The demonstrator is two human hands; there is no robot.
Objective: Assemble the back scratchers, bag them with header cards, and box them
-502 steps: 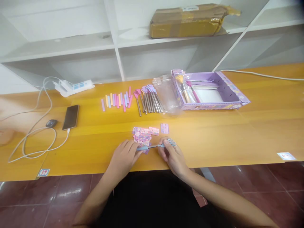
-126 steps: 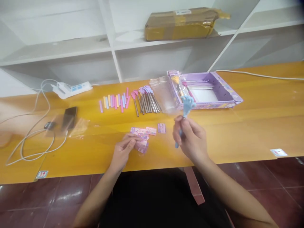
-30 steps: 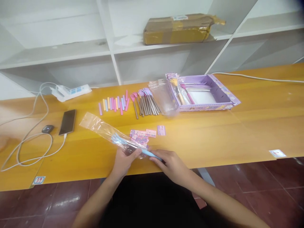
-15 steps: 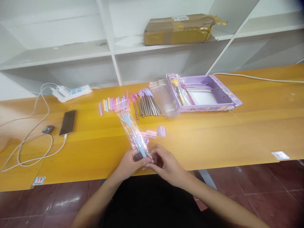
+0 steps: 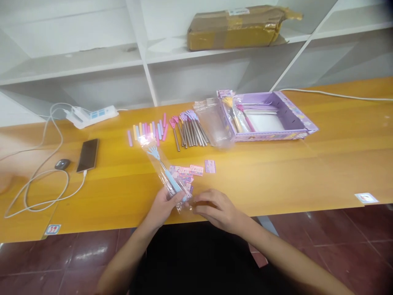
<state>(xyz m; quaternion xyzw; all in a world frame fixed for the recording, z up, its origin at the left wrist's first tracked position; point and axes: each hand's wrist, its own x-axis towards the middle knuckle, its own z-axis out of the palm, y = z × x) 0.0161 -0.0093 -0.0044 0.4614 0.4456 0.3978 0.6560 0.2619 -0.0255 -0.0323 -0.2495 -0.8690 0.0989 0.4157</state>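
A small blue hand-shaped scratcher (image 5: 162,169) lies inside a narrow clear plastic bag (image 5: 155,157) that slants up and to the left from my hands. My left hand (image 5: 164,205) pinches the bag's near end from the left. My right hand (image 5: 215,209) has its fingers closed on the same end from the right. Both hands hover over the front edge of the yellow wooden table (image 5: 276,172). A pile of small pink and purple cards (image 5: 187,172) lies just beyond my hands.
Pastel sleeves (image 5: 149,130) and metal rods with coloured hand heads (image 5: 190,130) lie in rows further back. Clear bags (image 5: 215,123) sit beside a purple cardboard tray (image 5: 294,119). A phone (image 5: 88,154), mouse (image 5: 62,164), cables and power strip (image 5: 92,114) are at left. A taped parcel (image 5: 239,26) rests on the white shelf.
The blue scratcher went from bare in my right hand into the clear bag. The bag swung from pointing left to pointing away, and both hands now pinch its near end.
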